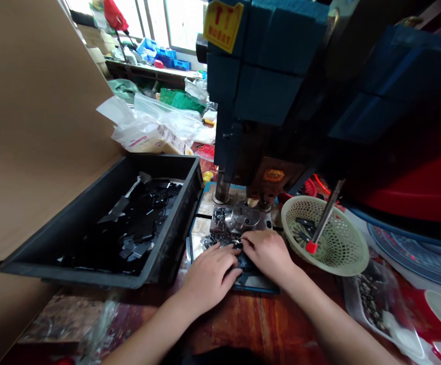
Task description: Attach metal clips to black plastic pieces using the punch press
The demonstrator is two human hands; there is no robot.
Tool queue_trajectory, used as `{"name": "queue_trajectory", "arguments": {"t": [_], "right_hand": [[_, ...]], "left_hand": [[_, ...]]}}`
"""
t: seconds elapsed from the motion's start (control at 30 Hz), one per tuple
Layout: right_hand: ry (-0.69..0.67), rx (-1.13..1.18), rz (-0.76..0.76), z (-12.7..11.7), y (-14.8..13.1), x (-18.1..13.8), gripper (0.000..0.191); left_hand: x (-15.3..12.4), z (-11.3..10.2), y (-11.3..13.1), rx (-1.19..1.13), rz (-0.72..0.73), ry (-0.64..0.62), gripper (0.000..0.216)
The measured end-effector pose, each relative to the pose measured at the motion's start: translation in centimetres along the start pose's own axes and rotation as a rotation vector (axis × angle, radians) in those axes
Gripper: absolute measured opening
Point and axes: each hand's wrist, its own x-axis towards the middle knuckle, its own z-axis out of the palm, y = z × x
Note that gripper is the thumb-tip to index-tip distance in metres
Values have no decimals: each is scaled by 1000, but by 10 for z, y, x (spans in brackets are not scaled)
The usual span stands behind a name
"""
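My left hand (pixel 209 276) and my right hand (pixel 268 253) rest close together on the base plate (pixel 260 285) of a blue press machine (pixel 266 76). Both hands have curled fingers pinching small black parts (pixel 220 241) lying on the plate, just in front of the round metal die (pixel 245 216). What exactly sits between the fingertips is too small to make out. More small dark pieces lie beside the die.
A black plastic bin (pixel 167 238) full of flat black pieces stands at the left, with a cardboard sheet (pixel 33 126) behind it. A pale green perforated basket (pixel 338 248) sits at the right under a red-tipped lever (pixel 321 223). Plastic bags (pixel 155 124) lie behind.
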Motion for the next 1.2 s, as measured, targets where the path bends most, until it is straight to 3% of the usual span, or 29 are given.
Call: {"name": "queue_trajectory", "arguments": {"t": [0.17, 0.3, 0.53, 0.73, 1.0, 1.2], "right_hand": [[170, 114, 63, -9, 8, -3, 18], [302, -21, 82, -14, 15, 12, 23], [200, -213, -35, -20, 21, 27, 23], [225, -60, -1, -19, 24, 16, 31], [280, 191, 7, -17, 21, 18, 24], [207, 205, 2, -14, 18, 30, 17]], "left_hand": [[3, 2, 3, -29, -43, 16, 4], [6, -2, 3, -76, -39, 92, 3], [7, -12, 3, -132, -137, 215, 12], [13, -15, -2, -170, -192, 264, 10], [13, -14, -2, -187, -240, 253, 12], [13, -15, 0, -219, -261, 245, 12]]}}
